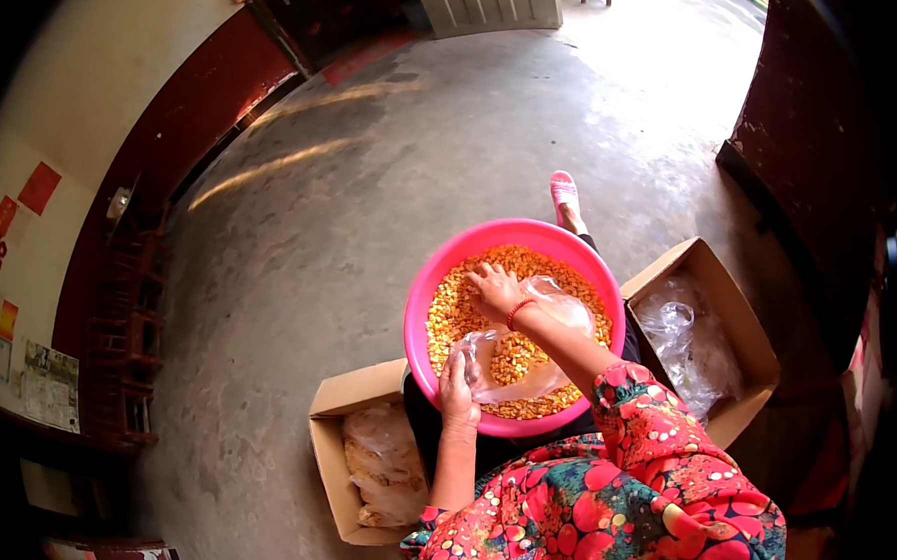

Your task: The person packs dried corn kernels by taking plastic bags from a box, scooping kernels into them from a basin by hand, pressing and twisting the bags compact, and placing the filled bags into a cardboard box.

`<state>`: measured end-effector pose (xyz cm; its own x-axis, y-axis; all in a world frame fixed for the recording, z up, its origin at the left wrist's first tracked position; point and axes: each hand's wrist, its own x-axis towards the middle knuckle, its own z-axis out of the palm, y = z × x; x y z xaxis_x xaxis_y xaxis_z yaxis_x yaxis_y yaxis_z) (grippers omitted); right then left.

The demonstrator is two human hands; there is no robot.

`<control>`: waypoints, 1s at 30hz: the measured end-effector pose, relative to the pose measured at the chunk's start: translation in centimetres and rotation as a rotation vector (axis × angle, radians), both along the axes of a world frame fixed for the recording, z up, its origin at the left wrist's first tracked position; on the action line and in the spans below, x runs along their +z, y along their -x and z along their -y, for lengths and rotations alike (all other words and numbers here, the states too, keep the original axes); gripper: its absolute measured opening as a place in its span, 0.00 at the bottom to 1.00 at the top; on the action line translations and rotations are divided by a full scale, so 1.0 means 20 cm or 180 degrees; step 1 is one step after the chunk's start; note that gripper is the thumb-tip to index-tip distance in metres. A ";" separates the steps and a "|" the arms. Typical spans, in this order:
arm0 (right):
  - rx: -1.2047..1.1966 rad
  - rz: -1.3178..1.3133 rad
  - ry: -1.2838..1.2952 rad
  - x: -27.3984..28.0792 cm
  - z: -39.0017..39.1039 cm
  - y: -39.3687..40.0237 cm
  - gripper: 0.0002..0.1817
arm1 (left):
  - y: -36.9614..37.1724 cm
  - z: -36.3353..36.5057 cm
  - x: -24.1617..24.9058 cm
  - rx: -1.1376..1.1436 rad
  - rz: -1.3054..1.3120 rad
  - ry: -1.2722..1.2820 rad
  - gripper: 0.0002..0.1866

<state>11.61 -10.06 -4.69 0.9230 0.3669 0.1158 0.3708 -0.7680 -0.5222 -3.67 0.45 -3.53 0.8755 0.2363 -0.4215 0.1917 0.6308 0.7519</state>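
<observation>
A round pink basin (pixel 419 309) full of yellow-orange corn kernels (pixel 514 260) rests on my lap. My left hand (pixel 458 389) is closed on the edge of a clear plastic bag (pixel 534 382), which lies over the kernels at the near side of the basin and has some kernels inside. My right hand (pixel 496 290), with a red bracelet at the wrist, reaches over the bag onto the kernels at the basin's upper left part. Its fingers are spread and touch the kernels; whether any are under the palm is hidden.
A cardboard box (pixel 338 475) at the lower left holds filled plastic bags. Another box (pixel 755 363) on the right holds crumpled clear bags. My foot in a pink shoe (pixel 565 190) is beyond the basin. Wooden stools (pixel 126 336) line the left wall.
</observation>
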 end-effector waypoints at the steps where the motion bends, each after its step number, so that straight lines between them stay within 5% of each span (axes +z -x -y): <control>1: 0.0222 -0.0046 0.0193 -0.03 0.00 0.01 0.15 | 0.00 0.00 0.01 -0.0115 0.0061 0.0125 0.10; 9: 0.0645 -0.0090 -0.0034 -0.05 0.05 0.12 0.09 | -0.01 -0.01 -0.03 -0.0305 0.0011 -0.0009 0.10; 11: 0.0938 0.0258 0.0029 -0.26 0.06 0.03 0.10 | 0.00 0.00 -0.01 -0.0292 -0.0002 -0.0003 0.10; 14: 0.0437 -0.0073 -0.0469 -0.18 0.04 0.03 0.11 | -0.01 0.00 -0.01 -0.0261 -0.0033 -0.0026 0.10; 16: -0.0476 -0.0638 -0.2288 -0.15 0.01 0.00 0.10 | -0.01 0.00 -0.01 -0.0252 -0.0051 -0.0058 0.10; 18: -0.1105 -0.2816 -0.4001 0.06 0.05 0.01 0.08 | 0.00 -0.01 -0.01 -0.0337 -0.0018 -0.0028 0.10; 20: -0.0676 -0.3192 -0.4806 0.10 0.08 0.02 0.09 | 0.00 -0.01 -0.04 -0.0249 -0.0031 -0.0066 0.10; 24: 0.0364 -0.3996 -0.4660 0.34 0.11 0.22 0.11 | -0.01 0.01 -0.01 -0.0040 -0.0196 -0.0448 0.11; 30: 0.0319 -0.4131 -0.4059 0.23 0.11 0.47 0.12 | -0.01 0.00 -0.05 0.0072 0.0157 -0.0075 0.12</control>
